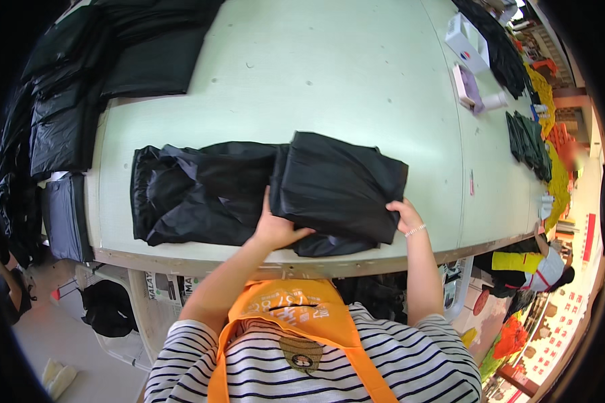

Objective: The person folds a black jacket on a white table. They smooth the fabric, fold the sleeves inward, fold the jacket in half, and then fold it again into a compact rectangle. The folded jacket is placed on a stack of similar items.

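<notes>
What look like black trousers [205, 191] lie lengthwise on the pale green table, with a gathered edge at the left end. Their right part is doubled back into a thick folded section [343, 185] lying on top. At that section's near left corner is my left hand [279, 227], its fingers along the fold's edge and its thumb stretched to the right; part of the fingers is hidden by the cloth. My right hand [407, 217] pinches the right edge of the folded section between thumb and fingers.
Stacks of folded black garments [154, 57] fill the far left, and another black folded piece [67, 218] hangs by the left edge. At the far right stand a white box [467, 43] and a lilac tray [468, 87]. Dark green cloth [528, 144] lies right; another person [548, 269] is beyond.
</notes>
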A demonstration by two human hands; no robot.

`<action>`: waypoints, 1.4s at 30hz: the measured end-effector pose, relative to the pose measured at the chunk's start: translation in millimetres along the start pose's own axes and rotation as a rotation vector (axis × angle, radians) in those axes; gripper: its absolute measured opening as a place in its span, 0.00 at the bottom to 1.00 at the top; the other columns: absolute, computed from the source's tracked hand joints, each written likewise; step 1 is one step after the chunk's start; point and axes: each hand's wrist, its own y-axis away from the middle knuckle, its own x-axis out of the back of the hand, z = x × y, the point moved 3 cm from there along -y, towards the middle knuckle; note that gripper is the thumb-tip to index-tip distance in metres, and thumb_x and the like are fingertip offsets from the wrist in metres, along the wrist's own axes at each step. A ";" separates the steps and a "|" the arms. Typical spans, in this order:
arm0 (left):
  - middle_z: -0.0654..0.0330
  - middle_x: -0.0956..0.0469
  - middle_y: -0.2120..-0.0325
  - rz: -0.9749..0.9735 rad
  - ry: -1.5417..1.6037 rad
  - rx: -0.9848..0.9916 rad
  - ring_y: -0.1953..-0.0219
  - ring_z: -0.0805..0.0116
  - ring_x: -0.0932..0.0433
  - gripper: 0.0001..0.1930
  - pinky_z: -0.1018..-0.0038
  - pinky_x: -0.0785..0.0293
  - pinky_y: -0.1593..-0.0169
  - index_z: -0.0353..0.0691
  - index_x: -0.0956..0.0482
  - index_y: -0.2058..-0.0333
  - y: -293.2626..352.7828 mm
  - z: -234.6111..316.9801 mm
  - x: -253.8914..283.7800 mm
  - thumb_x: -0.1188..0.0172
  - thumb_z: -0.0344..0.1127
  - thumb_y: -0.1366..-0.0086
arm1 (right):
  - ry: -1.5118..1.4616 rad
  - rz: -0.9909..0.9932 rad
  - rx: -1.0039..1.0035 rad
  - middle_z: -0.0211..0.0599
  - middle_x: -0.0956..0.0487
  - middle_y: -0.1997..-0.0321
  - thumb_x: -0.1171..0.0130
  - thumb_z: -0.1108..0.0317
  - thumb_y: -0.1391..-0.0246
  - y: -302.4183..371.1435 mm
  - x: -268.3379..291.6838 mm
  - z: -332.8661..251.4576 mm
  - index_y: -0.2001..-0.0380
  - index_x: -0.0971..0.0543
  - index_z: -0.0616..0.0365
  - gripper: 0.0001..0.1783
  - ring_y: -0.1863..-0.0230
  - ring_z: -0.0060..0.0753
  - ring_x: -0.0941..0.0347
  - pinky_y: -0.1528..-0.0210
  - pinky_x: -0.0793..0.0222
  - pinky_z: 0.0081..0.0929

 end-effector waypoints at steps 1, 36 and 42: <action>0.50 0.43 0.38 -0.022 -0.015 -0.025 0.34 0.45 0.51 0.44 0.52 0.58 0.33 0.43 0.38 0.39 2.0 2.9 2.4 0.37 0.60 0.51 | 0.009 -0.009 0.002 0.45 0.25 0.50 0.50 0.83 0.59 -6.2 6.7 3.7 0.49 0.31 0.69 0.28 0.50 0.41 0.26 0.44 0.30 0.38; 0.50 0.25 0.51 1.353 1.599 0.807 0.48 0.56 0.27 0.20 0.63 0.33 0.42 0.29 0.27 0.54 171.8 -147.5 123.8 0.40 0.39 0.39 | 1.766 0.028 1.010 0.37 0.54 0.27 0.44 0.46 0.48 5.8 -108.6 37.9 0.34 0.43 0.37 0.39 0.28 0.54 0.62 0.32 0.67 0.58; 0.52 0.23 0.55 1.283 1.484 0.373 0.52 0.59 0.24 0.14 0.67 0.30 0.44 0.29 0.25 0.55 146.5 -104.6 186.0 0.47 0.34 0.35 | 1.779 0.086 0.995 0.37 0.53 0.27 0.44 0.46 0.47 8.0 -101.3 37.9 0.34 0.42 0.37 0.38 0.28 0.54 0.62 0.32 0.67 0.58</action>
